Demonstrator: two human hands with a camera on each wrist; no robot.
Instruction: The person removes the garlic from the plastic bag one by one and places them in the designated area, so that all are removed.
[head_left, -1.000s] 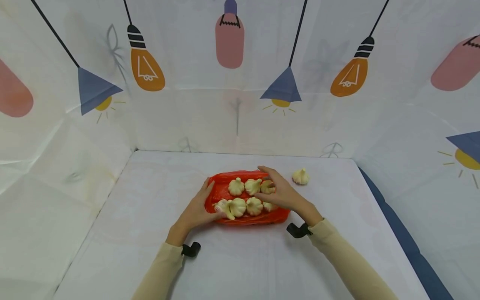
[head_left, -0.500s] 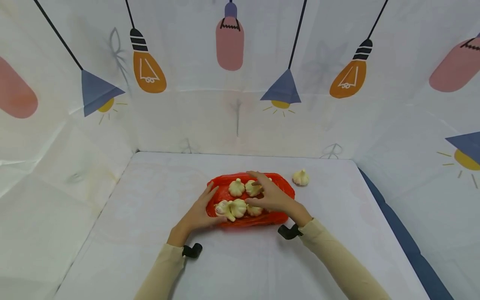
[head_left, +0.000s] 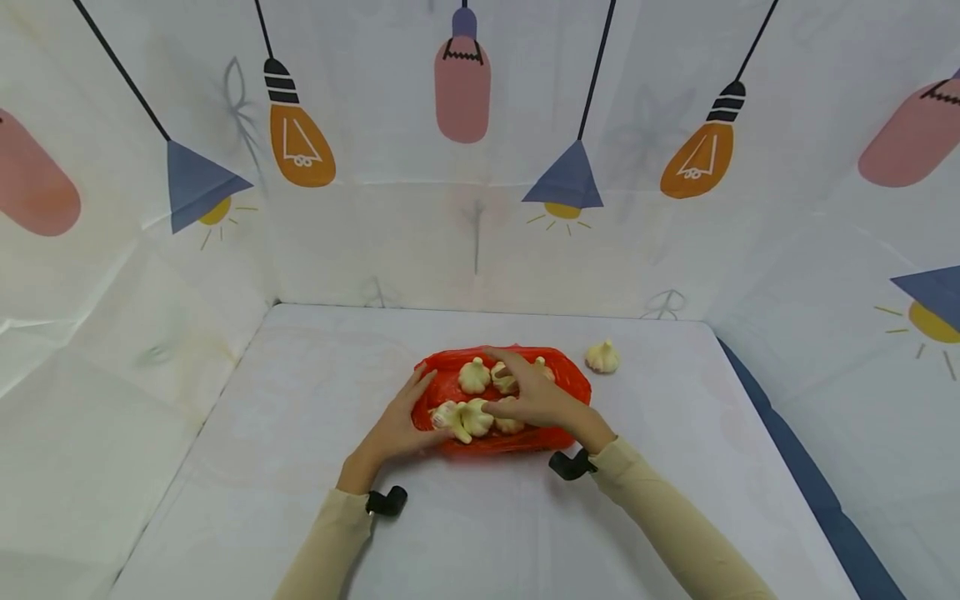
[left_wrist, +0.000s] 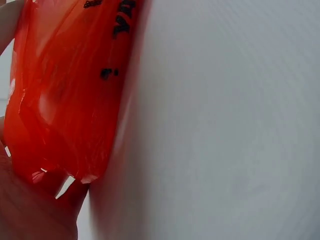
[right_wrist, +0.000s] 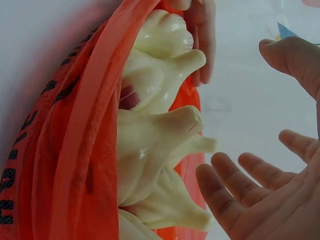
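Your left hand (left_wrist: 37,212) against end of red plastic (left_wrist: 70,100), one digit farther along its edge, partly cut off. Plastic creased, glossy, ragged gaps right by your palm. Black lettering (left_wrist: 122,20), partly cropped, well beyond your grip. Pale surface (left_wrist: 225,125) beside plastic, reddish tint nearest it.

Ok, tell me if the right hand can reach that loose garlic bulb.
Probably yes: the right hand holds nothing, with seemingly only the rim of the red container between it and the loose garlic bulb.
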